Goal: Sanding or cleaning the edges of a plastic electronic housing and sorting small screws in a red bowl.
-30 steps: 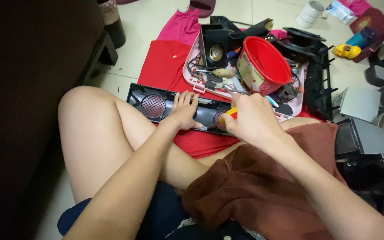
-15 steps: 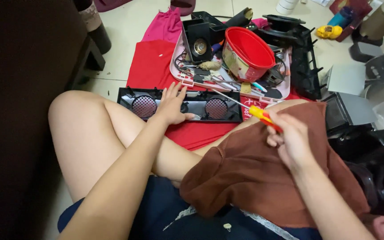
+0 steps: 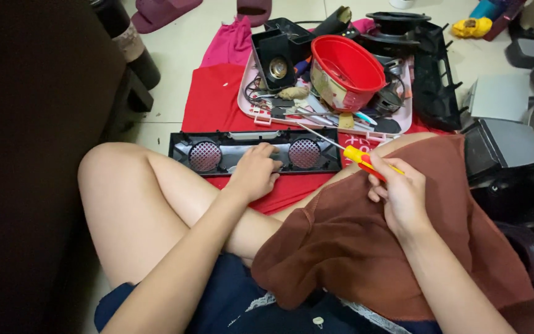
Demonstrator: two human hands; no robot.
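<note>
Crosswise on the red cloth (image 3: 217, 105), the black speaker panel (image 3: 251, 152) is pressed by the flat, ungripping left hand (image 3: 256, 174), while the screwdriver (image 3: 360, 157), clasped in the right hand (image 3: 401, 199), is angled toward its right end.

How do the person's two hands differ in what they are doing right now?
The left hand lies palm down on the long black grille panel, fingers spread; the right hand is raised over the brown cloth, pinching a yellow and red screwdriver. The left holds nothing; the right grips a tool. Both are bare.
</note>
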